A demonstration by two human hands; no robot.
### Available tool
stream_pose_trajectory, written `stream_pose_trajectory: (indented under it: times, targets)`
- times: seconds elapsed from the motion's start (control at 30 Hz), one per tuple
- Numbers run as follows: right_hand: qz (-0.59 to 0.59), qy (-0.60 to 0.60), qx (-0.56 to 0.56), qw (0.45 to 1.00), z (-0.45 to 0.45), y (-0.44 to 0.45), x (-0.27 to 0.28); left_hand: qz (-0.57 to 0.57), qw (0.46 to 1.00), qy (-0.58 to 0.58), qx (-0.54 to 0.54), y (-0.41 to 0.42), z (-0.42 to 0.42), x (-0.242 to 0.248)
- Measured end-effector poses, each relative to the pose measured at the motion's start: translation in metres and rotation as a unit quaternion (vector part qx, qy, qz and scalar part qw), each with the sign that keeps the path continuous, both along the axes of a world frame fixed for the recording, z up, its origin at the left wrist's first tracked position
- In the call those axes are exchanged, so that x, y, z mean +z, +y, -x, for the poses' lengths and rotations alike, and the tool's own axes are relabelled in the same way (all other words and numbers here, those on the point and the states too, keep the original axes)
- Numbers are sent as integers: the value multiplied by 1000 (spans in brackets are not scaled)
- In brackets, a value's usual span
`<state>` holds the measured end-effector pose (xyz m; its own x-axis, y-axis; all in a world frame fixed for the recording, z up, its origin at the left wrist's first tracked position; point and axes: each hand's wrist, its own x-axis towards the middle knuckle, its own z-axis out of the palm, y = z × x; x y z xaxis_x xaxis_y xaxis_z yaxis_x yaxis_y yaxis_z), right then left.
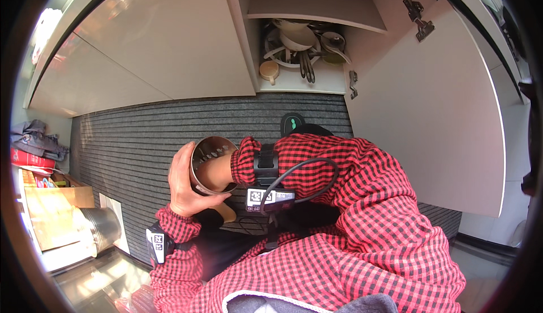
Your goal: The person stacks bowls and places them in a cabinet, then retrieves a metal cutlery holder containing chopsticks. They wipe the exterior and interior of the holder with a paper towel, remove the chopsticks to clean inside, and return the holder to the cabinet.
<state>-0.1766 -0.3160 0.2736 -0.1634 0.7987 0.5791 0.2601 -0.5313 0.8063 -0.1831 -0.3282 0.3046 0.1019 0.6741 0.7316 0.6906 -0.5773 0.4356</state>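
My left hand (pixel 183 181) is wrapped round the outside of a round, dark-walled metal container (pixel 217 145), tilted with its mouth facing up towards me. Into that mouth reaches my right hand (pixel 217 172); its fingers are hidden inside, so whether they hold anything cannot be seen. Light spots or reflections show on the inner wall. A yellowish rounded object (pixel 225 212) lies just below the container, partly covered by my left hand.
Ahead, an open cabinet holds bowls (pixel 298 38), a cream mug (pixel 269 71) and dark-handled utensils (pixel 307 69). Its open door (pixel 441 113) stands at the right. A metal bucket (pixel 102 227) and a cardboard box (pixel 53 215) are at the left, by the ribbed grey mat (pixel 127 143).
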Motion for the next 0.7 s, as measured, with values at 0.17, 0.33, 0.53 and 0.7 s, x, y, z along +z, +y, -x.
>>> stream_pose_trajectory:
  times: [0.17, 0.33, 0.53, 0.7]
  targets:
    - [161, 19, 170, 972, -18, 21, 14, 11, 1000, -3, 14, -8, 7, 3]
    - [547, 180, 415, 705, -47, 68, 25, -3, 1000, -28, 3, -3, 15, 5]
    - [612, 271, 485, 562, -47, 67, 28, -55, 998, 10, -25, -19, 22, 28]
    - [627, 357, 547, 425, -25, 57, 27, -4, 1000, 15, -1, -41, 49, 41]
